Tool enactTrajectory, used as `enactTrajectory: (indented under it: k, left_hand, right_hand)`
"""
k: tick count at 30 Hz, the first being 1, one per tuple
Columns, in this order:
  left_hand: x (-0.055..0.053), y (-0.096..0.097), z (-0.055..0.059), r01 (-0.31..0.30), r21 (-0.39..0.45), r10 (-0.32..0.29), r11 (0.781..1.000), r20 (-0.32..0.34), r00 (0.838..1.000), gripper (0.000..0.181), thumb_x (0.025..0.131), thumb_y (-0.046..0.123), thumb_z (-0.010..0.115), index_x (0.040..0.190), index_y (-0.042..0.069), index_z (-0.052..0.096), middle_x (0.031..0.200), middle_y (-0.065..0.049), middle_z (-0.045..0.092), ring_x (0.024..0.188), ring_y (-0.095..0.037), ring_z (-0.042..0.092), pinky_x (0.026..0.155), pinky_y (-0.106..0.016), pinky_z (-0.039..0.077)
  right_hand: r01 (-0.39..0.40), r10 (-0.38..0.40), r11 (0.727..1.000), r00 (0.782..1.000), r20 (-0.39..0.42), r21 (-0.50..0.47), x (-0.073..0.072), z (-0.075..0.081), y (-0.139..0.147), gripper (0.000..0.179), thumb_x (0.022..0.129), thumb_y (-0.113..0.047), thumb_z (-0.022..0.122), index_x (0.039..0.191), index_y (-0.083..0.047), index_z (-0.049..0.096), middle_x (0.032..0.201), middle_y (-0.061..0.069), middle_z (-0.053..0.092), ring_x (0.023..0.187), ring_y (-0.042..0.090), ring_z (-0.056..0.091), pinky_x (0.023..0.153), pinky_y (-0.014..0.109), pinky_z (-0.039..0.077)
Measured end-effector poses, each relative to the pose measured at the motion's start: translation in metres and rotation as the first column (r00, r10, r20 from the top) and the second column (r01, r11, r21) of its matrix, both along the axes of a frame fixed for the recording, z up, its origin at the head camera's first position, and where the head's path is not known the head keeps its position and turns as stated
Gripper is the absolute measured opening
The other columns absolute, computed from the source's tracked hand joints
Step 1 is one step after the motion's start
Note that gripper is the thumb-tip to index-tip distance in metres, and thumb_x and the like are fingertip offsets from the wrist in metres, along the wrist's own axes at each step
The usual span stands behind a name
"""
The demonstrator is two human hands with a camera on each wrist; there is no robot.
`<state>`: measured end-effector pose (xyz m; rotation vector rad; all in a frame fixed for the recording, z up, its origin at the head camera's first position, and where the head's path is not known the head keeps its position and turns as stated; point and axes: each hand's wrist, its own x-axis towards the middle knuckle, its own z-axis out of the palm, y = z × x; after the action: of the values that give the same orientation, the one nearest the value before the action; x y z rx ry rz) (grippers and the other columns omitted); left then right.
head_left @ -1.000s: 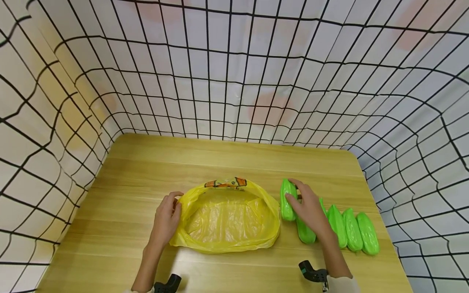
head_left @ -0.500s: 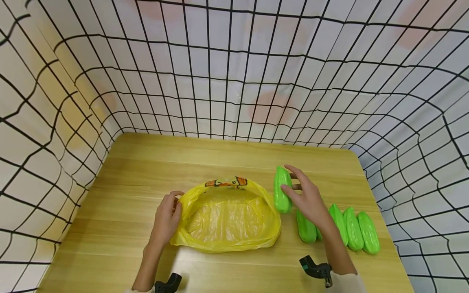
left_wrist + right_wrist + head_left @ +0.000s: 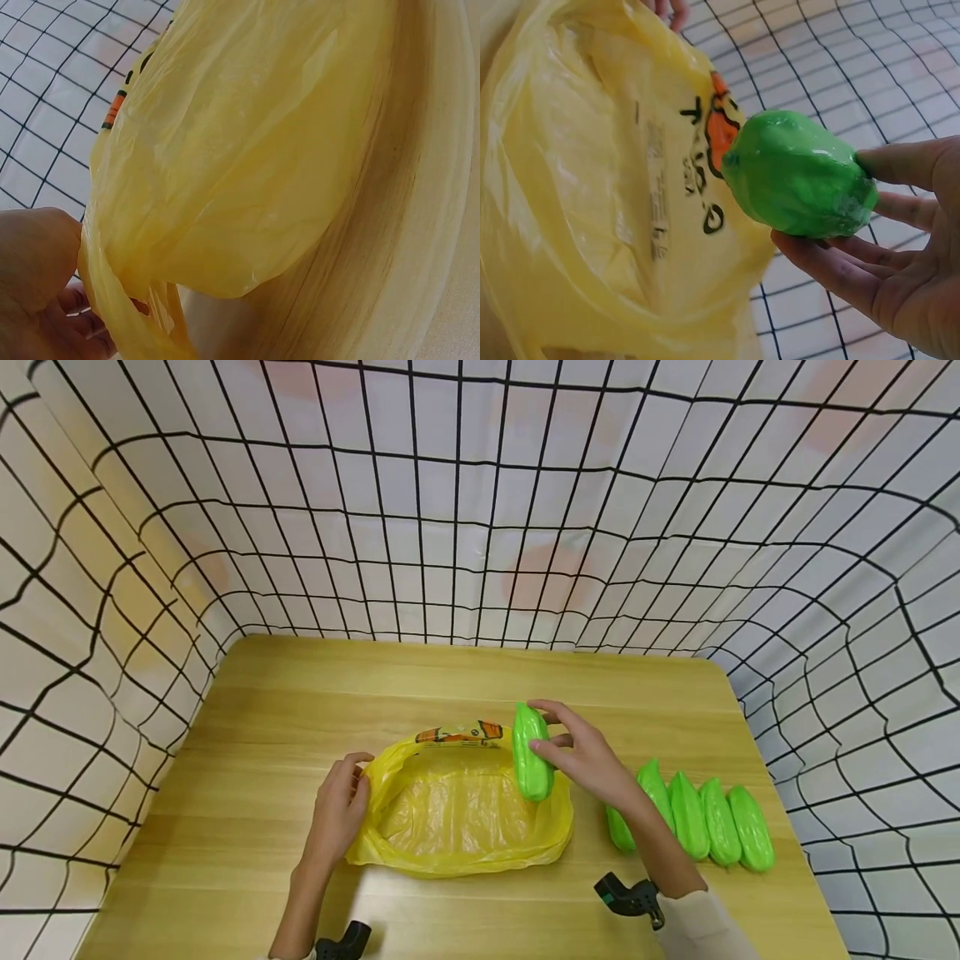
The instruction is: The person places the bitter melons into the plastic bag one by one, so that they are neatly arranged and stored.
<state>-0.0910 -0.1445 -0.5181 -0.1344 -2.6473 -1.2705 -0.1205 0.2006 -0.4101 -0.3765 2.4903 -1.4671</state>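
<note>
My right hand (image 3: pixel 581 752) pinches a glossy green oblong piece (image 3: pixel 531 760), lengthwise ridged with one pointed end, between thumb and fingers. It hangs over the right side of an open yellow plastic bag (image 3: pixel 461 864) with printing on its back rim. From the right wrist view, the green piece (image 3: pixel 799 176) appears end-on beside the bag (image 3: pixel 592 292). At the bag's left rim, my left hand (image 3: pixel 341 810) grips the film; in the left wrist view the thumb lies over the bag's edge and fingertips show past a strap of it. Crinkled film lines the visible inside of the bag.
Several more green oblong pieces (image 3: pixel 723 827) lie in a slanted row on the wooden table (image 3: pixel 360 677), at the right, one partly behind the right forearm. Black wire grid (image 3: pixel 450 527) over white sheeting encloses the table's back and sides.
My right hand has carried the green piece left from beside the row, up and over the bag's right rim. The left hand stays at the bag's left rim.
</note>
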Motion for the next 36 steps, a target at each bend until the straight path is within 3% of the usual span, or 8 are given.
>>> enactTrajectory:
  k: [9,20,27,36]
  left_hand:
    - [0.002,-0.002,0.001,-0.011,-0.003,0.011,1.0,0.028,1.0,0.026,0.089,0.002,0.052,0.114,0.01,0.054,0.086,-0.004,0.051,0.07,-0.014,0.047,0.059,-0.029,0.043]
    - [0.001,-0.001,0.002,-0.011,-0.016,0.011,1.0,0.017,1.0,0.026,0.088,0.001,0.053,0.113,0.009,0.055,0.084,-0.004,0.051,0.07,-0.013,0.047,0.059,-0.028,0.043]
    - [0.003,-0.002,0.001,-0.007,-0.013,0.008,1.0,0.017,1.0,0.026,0.089,0.0,0.053,0.114,0.008,0.054,0.085,-0.004,0.051,0.07,-0.014,0.047,0.059,-0.028,0.043]
    - [0.001,-0.003,0.001,0.015,0.015,-0.016,1.0,0.03,0.999,0.026,0.09,0.002,0.051,0.115,0.009,0.054,0.085,-0.005,0.052,0.07,-0.015,0.047,0.059,-0.03,0.042]
  right_hand:
    - [-0.075,0.083,0.993,0.992,0.097,-0.086,-0.005,-0.011,-0.024,0.052,0.09,-0.031,0.058,0.137,-0.03,0.037,0.129,0.006,0.04,0.098,0.023,0.059,0.07,0.037,0.051]
    - [-0.171,0.232,0.953,0.944,0.234,-0.251,-0.005,-0.027,-0.055,0.051,0.09,-0.023,0.058,0.137,-0.022,0.037,0.126,0.011,0.039,0.094,0.025,0.058,0.072,0.04,0.051]
    - [-0.168,0.257,0.948,0.906,0.338,-0.272,0.002,-0.009,-0.078,0.048,0.09,-0.012,0.058,0.135,-0.013,0.04,0.122,0.019,0.038,0.095,0.031,0.055,0.07,0.045,0.052]
    - [-0.178,0.276,0.949,0.869,0.412,-0.26,-0.01,-0.043,-0.095,0.049,0.088,-0.013,0.061,0.132,-0.018,0.042,0.115,0.018,0.043,0.09,0.028,0.058,0.066,0.043,0.053]
